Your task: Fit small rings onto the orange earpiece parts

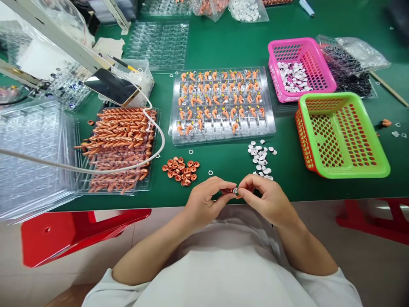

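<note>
Disc [235,191], in fingers [227,185], near table edge [172,207]

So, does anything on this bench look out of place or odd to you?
Two things: a white cable loops untidily across the copper-coloured parts, and an orange-brown piece lies right of the green basket with a few pale bits, far from the copper-coloured cups. Nothing looks clearly damaged.

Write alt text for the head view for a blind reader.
A person's left hand and right hand hold a small part at the edge of a green table. Beyond them lie copper-coloured caps, white discs and a clear tray of orange hooked pieces, with a pink basket and a green basket to the right.
</note>
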{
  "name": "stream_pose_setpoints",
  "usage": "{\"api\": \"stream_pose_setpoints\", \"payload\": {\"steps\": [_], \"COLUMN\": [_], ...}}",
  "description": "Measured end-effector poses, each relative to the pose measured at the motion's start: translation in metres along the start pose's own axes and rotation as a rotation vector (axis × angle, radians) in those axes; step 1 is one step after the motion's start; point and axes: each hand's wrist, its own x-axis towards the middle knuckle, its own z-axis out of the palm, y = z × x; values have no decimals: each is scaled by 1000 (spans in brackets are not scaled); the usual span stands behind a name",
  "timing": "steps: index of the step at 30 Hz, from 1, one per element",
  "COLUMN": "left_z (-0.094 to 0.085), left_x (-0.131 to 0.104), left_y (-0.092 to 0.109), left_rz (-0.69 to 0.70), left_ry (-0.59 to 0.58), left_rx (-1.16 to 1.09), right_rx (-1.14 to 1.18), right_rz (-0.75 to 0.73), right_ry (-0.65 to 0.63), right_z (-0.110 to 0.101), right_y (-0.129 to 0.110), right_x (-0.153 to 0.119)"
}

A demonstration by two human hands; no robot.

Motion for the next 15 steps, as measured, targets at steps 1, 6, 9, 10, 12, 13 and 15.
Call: {"api": "stream_pose_setpoints", "payload": {"steps": [1,6,9,10,12,13,15], "left_z": [0,-1,-1,-1,-1,-1,0], "left_x": [0,0,1,1,2,2,2], "left_y": [0,-1,-2,-2,-2,-2,-2], "left_rz": [13,59,79,89,105,108,105], "left_ry": [0,-12,-10,-7,0,3,6], "left_rx": [11,39,44,44,38,35,30], "right_rx": [-9,-55,-71,-70,-64,-62,-61], "right_rz": [-5,-32,-43,-44,-43,-44,-47], "right_ry": [-2,-24,-31,-32,-30,-25,-14], "right_z": [0,-2,-2,-2,-1,-1,0], "right_y": [-1,0,0,0,0,0,0], "right_x": [1,4,4,4,4,5,5]}}
